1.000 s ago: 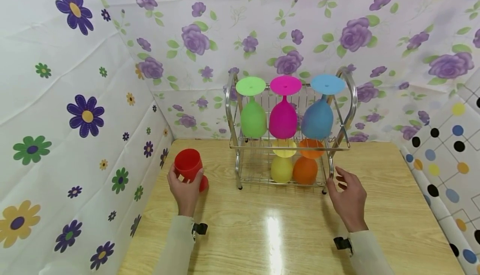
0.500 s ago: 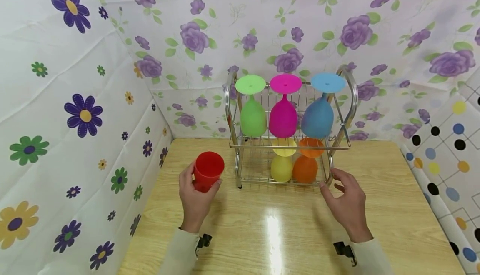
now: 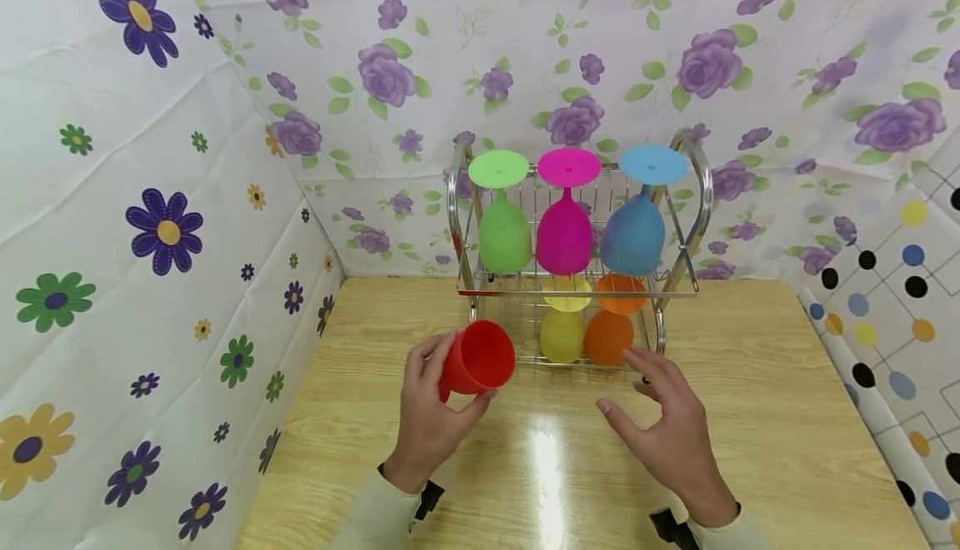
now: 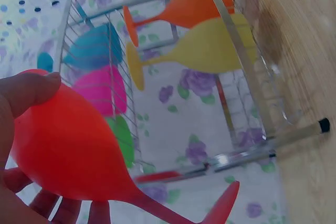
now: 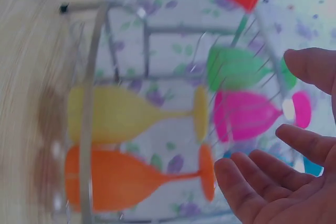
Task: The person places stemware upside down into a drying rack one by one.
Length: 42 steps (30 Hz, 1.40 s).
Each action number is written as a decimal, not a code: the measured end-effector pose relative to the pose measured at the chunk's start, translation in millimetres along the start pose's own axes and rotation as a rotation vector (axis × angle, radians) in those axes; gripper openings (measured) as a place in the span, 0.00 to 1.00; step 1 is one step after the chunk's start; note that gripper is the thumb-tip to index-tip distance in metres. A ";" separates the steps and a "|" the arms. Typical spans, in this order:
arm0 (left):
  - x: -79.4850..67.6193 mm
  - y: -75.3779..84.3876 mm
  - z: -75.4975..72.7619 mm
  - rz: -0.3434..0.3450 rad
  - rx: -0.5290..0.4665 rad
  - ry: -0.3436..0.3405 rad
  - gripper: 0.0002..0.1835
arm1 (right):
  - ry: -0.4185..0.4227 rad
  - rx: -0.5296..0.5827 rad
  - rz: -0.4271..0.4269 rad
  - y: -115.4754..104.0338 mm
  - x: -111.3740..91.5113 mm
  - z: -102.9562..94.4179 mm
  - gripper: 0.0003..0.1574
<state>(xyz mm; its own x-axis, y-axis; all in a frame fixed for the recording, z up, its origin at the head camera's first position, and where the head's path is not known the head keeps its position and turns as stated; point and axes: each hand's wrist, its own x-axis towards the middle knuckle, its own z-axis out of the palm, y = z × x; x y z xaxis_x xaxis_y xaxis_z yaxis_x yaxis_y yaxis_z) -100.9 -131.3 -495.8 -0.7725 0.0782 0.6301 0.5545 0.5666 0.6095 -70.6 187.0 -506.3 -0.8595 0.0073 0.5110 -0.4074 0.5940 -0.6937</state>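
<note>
My left hand grips a red goblet round its bowl, lifted above the table in front of the rack's left side. Its mouth tilts toward the right and the camera; in the left wrist view its stem and foot point away from the palm. My right hand holds nothing, fingers spread and relaxed, just before the lower right of the metal dish rack. Upside down on the upper tier stand a green goblet, a pink goblet and a blue goblet.
The lower tier bears an upside-down yellow goblet and an orange goblet, toward its right. The rack stands on a wooden table close to a flowered back wall. Patterned sheets also flank the table left and right.
My left hand has lifted the red goblet, carried it rightward to the rack and tipped it. My right hand has come away from the rack's right leg, moving left and nearer the camera.
</note>
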 end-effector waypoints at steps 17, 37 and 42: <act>-0.1 60.0 20.0 0.481 0.313 -0.126 0.48 | -0.139 0.135 -0.070 -66.0 -14.3 2.1 0.60; -10.2 66.6 24.8 0.429 0.143 -0.066 0.45 | -0.068 0.309 0.026 -63.4 -11.2 0.8 0.57; -26.1 72.2 33.5 0.177 -0.070 -0.019 0.38 | -0.077 0.479 0.106 -60.8 -10.1 1.9 0.56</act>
<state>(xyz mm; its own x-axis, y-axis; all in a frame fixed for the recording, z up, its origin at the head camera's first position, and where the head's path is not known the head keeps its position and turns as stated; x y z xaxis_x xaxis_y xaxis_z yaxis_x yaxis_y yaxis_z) -51.1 -65.0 -484.4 -0.6666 0.1875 0.7215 0.7019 0.4839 0.5227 -37.7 149.3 -470.3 -0.9170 -0.0226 0.3983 -0.3967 0.1562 -0.9045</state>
